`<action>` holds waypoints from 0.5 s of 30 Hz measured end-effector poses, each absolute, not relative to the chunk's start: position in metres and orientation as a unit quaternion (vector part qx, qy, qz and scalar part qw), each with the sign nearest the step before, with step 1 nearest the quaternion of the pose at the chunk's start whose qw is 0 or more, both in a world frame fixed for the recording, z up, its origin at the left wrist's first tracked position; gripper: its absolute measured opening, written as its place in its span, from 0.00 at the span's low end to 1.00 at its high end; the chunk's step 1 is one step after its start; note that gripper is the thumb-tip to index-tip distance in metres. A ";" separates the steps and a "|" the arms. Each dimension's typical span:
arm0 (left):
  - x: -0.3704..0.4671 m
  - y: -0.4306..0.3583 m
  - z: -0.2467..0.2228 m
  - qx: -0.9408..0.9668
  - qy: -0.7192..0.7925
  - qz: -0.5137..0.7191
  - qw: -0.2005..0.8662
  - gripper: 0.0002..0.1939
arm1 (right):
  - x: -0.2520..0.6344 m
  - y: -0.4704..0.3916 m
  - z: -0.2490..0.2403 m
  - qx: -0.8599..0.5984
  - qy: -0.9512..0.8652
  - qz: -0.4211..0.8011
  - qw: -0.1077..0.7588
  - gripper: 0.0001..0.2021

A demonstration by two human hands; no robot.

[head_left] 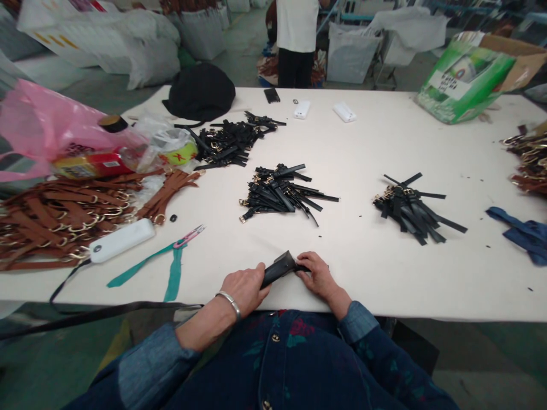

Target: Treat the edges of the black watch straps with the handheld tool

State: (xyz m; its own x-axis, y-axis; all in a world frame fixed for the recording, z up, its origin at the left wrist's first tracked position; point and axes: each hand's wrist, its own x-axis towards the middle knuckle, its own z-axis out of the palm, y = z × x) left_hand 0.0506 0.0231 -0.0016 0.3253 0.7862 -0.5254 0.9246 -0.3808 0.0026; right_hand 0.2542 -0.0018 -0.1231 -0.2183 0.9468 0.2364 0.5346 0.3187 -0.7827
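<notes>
My left hand [244,289], with a metal bangle at the wrist, is wrapped round a black oblong tool [278,269] with a squared end; its exact kind I cannot make out. Against that end lies a short black strap [302,267], pinched in the fingers of my right hand [318,278]. Both hands are low over the table's front edge. Beyond them is a pile of black buckled straps [277,192], with a smaller strap pile [416,210] to its right and another heap of straps [231,139] farther back.
On the left lie brown straps [55,213], a white corded device [122,240] and pink thread snips [188,237] tied with green ribbon. A black cap [200,91] and a green box [465,80] stand at the back. A person [297,34] stands behind the table [342,154].
</notes>
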 end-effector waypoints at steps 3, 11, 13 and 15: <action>0.042 0.026 -0.007 0.784 0.558 -0.218 0.160 0.17 | 0.254 -0.002 -0.123 -0.508 -0.727 0.283 0.364 0.13; 0.026 0.020 0.006 0.788 0.545 -0.239 0.160 0.17 | 0.254 -0.003 -0.122 -0.508 -0.725 0.281 0.370 0.12; 0.030 0.015 0.007 0.791 0.536 -0.248 0.163 0.17 | 0.254 -0.003 -0.123 -0.507 -0.727 0.280 0.370 0.12; 0.037 0.012 0.006 0.791 0.534 -0.250 0.161 0.17 | 0.254 -0.003 -0.124 -0.505 -0.728 0.279 0.370 0.12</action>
State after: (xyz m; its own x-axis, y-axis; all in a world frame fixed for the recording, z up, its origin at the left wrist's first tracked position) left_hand 0.0375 0.0121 0.0056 0.3047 0.7649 -0.5676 0.9259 -0.3775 -0.0117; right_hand 0.2542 -0.0026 -0.1243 -0.2173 0.9417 0.2570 0.5283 0.3348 -0.7803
